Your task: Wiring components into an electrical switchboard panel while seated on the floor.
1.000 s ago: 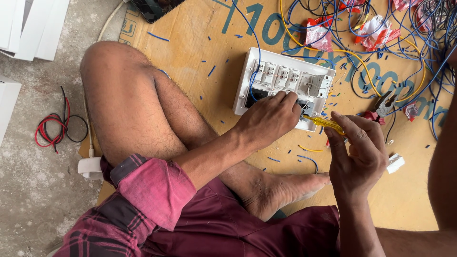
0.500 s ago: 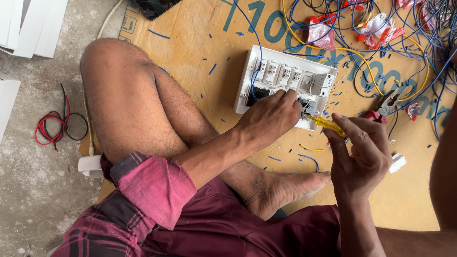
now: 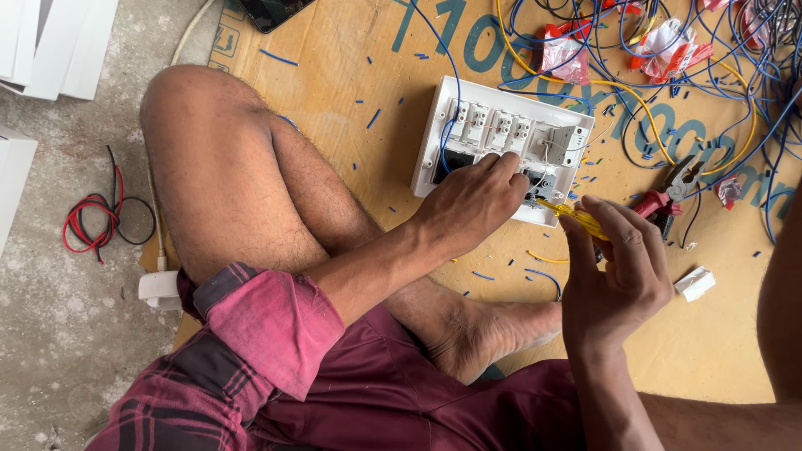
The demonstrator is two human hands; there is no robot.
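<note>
A sheet of brown cardboard (image 3: pixel 351 92) lies on a rough concrete floor (image 3: pixel 58 334), and the person sits cross-legged on it, a bare knee raised at the left. On the cardboard rests a white switch plate (image 3: pixel 501 134), back side up, showing its row of switch modules and short wires. The left hand (image 3: pixel 472 205) is pressed down on the lower middle of the plate, fingers curled against the modules, holding it steady rather than gripping anything loose. The right hand (image 3: pixel 618 267) is closed around a yellow-handled screwdriver (image 3: pixel 576 217), whose thin tip points left into the plate's lower right corner, just beside the left hand's fingertips. Near the right hand, a pair of red-handled pliers (image 3: pixel 668 192) lies on the cardboard. Beyond the plate, a tangle of blue and yellow wires (image 3: pixel 668 92) spreads across the top right, with short blue wire clippings (image 3: pixel 372 117) scattered about. A coil of red and black wire (image 3: pixel 96 221) lies on the floor at the left, well apart from the plate.
</note>
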